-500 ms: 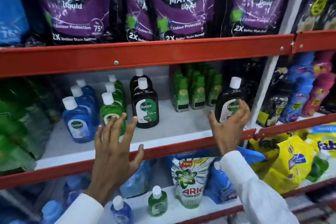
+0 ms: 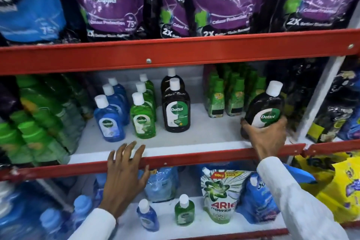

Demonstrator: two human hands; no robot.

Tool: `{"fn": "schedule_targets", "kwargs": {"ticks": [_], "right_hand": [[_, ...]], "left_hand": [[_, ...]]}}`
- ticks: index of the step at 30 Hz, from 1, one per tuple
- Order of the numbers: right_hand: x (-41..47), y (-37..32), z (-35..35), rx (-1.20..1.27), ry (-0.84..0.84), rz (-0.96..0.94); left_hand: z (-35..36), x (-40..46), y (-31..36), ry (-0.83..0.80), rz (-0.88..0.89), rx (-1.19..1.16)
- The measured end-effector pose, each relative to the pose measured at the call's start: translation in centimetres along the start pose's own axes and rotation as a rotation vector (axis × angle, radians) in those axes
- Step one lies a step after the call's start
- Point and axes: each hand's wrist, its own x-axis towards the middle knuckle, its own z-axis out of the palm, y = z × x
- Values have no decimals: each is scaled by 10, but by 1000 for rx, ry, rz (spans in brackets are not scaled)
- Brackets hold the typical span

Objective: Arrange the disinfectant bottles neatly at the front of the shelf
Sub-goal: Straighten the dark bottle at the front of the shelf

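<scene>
On the white middle shelf (image 2: 204,138) stand three rows of Dettol bottles: a blue row with its front bottle (image 2: 109,121), a green row with its front bottle (image 2: 143,118), and two dark brown bottles, the front one (image 2: 176,109). My right hand (image 2: 268,136) grips a third dark brown Dettol bottle (image 2: 265,111) at the shelf's right end, tilted to the right. My left hand (image 2: 126,173) rests open with spread fingers on the red front rail (image 2: 194,159), below the blue and green rows and not touching them.
Small green bottles (image 2: 226,101) stand at the back between the brown bottles. Green bottles (image 2: 39,122) fill the left side. Purple detergent pouches (image 2: 224,0) hang over the upper red rail. Below are an Ariel pouch (image 2: 220,197), small blue and green bottles and a yellow bag (image 2: 341,187).
My left hand has dropped from in front of the green bottle to the red front rail. My right hand still grips the dark brown bottle, which now leans to the right.
</scene>
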Motion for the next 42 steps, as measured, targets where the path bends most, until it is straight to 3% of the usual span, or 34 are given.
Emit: {"fn": "schedule_targets", "kwargs": {"ticks": [6, 11, 21, 26, 34, 38, 42], "right_hand": [[-75, -49, 27, 98, -169, -152], [-135, -79, 60, 121, -301, -177], [-165, -88, 91, 63, -309, -108], [-163, -80, 92, 49, -340, -180], [-217, 9, 28, 216, -255, -386], [-261, 97, 24, 75, -431, -236], [-288, 140, 41, -120, -631, -73]], "left_hand": [[7, -9, -20, -59, -25, 5], [8, -15, -35, 11, -29, -26], [7, -22, -46, -37, 13, -30], [11, -25, -47, -30, 42, -14], [16, -29, -45, -17, 51, -6], [19, -30, -41, -4, 39, -7], [19, -31, -44, -2, 59, 3]]}}
